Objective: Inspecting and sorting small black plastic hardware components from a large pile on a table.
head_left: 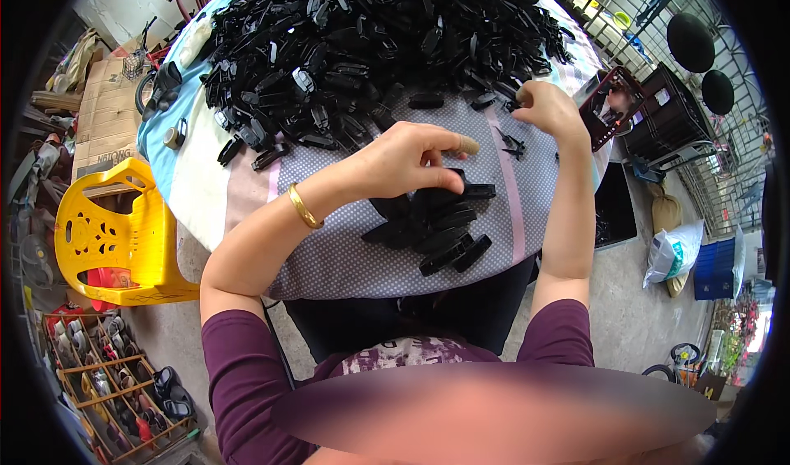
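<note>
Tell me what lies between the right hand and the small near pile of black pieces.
In the head view, a few thin black scraps and a pink stripe of the dotted tablecloth lie between the right hand and near pile.

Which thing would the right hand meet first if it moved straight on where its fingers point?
Probably the right hand would meet black pieces at the edge of the pile; depth is unclear.

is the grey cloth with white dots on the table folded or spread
Spread: the grey cloth with white dots lies open, its pattern showing around the small cluster of elongated black pieces and along its curved near edge.
</note>
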Demonstrator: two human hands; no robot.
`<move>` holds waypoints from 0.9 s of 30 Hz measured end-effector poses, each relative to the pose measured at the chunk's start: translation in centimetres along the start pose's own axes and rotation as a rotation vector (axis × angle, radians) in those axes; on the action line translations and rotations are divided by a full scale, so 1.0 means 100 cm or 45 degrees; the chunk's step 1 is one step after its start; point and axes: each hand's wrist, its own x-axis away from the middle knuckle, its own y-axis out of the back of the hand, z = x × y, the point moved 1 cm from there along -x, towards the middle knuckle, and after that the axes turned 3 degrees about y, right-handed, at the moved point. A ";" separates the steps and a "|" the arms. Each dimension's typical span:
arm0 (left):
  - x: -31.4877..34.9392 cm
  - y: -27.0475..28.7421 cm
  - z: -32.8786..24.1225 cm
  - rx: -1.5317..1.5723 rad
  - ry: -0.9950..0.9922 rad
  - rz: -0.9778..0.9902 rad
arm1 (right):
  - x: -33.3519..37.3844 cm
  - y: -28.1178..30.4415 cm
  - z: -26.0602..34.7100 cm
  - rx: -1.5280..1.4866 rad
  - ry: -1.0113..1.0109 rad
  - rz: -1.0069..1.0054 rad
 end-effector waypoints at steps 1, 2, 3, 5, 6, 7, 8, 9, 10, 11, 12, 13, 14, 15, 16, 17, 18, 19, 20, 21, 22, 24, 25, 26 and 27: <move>-0.003 -0.001 0.005 -0.001 0.000 0.002 | -0.001 -0.002 0.007 0.057 -0.006 0.071; -0.009 -0.001 0.014 0.040 0.050 -0.065 | 0.000 -0.003 0.014 0.115 -0.014 0.141; -0.016 -0.001 0.022 0.083 0.096 -0.128 | 0.001 -0.004 0.018 0.150 0.033 0.102; -0.029 0.005 0.032 -0.307 0.045 -0.378 | 0.003 -0.005 0.021 0.090 0.060 0.047; -0.037 0.007 0.039 -0.606 -0.047 -0.485 | 0.003 -0.005 0.022 0.029 0.095 -0.008; -0.043 0.007 0.047 -0.604 -0.051 -0.482 | 0.004 -0.004 0.024 0.007 0.131 -0.093; -0.048 0.007 0.056 -0.800 -0.047 -0.469 | 0.004 -0.005 0.025 0.008 0.125 -0.094; -0.053 0.006 0.059 -0.994 -0.047 -0.454 | 0.003 -0.004 0.026 -0.079 0.188 -0.181; -0.056 0.006 0.062 -0.991 -0.056 -0.449 | 0.002 -0.005 0.025 -0.165 0.251 -0.269; -0.059 0.006 0.065 -1.024 -0.034 -0.415 | -0.001 -0.011 0.021 -0.285 0.339 -0.340; -0.059 0.006 0.064 -1.056 -0.010 -0.378 | -0.004 -0.014 0.022 -0.283 0.330 -0.341; -0.059 0.006 0.064 -1.053 -0.015 -0.372 | -0.006 -0.015 0.026 -0.415 0.464 -0.452; -0.057 0.007 0.063 -1.045 0.007 -0.370 | -0.007 -0.017 0.032 -0.547 0.600 -0.564; -0.054 0.010 0.061 -1.038 0.036 -0.372 | -0.006 -0.018 0.043 -0.750 0.569 -0.424; -0.051 0.011 0.059 -1.038 0.040 -0.372 | -0.002 -0.019 0.054 -0.753 0.571 -0.422; -0.046 0.013 0.055 -0.734 0.055 -0.513 | 0.003 -0.021 0.065 -1.113 0.467 -0.288; -0.040 0.017 0.050 -0.427 0.067 -0.648 | 0.006 -0.024 0.075 -1.465 0.354 -0.146; -0.034 0.019 0.042 -0.003 0.242 -0.613 | 0.008 -0.028 0.082 -1.649 0.362 -0.126; -0.031 0.022 0.041 0.236 0.283 -0.602 | 0.011 -0.030 0.088 -1.745 0.378 -0.116; -0.025 0.022 0.041 0.486 0.263 -0.631 | 0.013 -0.032 0.095 -1.802 0.372 -0.104; -0.019 0.021 0.041 0.737 0.239 -0.656 | 0.015 -0.033 0.100 -1.858 0.365 -0.091; -0.012 0.018 0.041 0.880 0.217 -0.698 | 0.020 -0.035 0.106 -1.727 0.488 -0.132; -0.010 0.017 0.042 1.025 0.189 -0.729 | 0.023 -0.034 0.107 -1.589 0.602 -0.179; -0.008 0.018 0.043 1.025 0.187 -0.738 | 0.026 -0.030 0.109 -1.346 0.785 -0.364; -0.007 0.017 0.044 1.075 0.220 -0.745 | 0.028 -0.025 0.109 -1.083 0.928 -0.468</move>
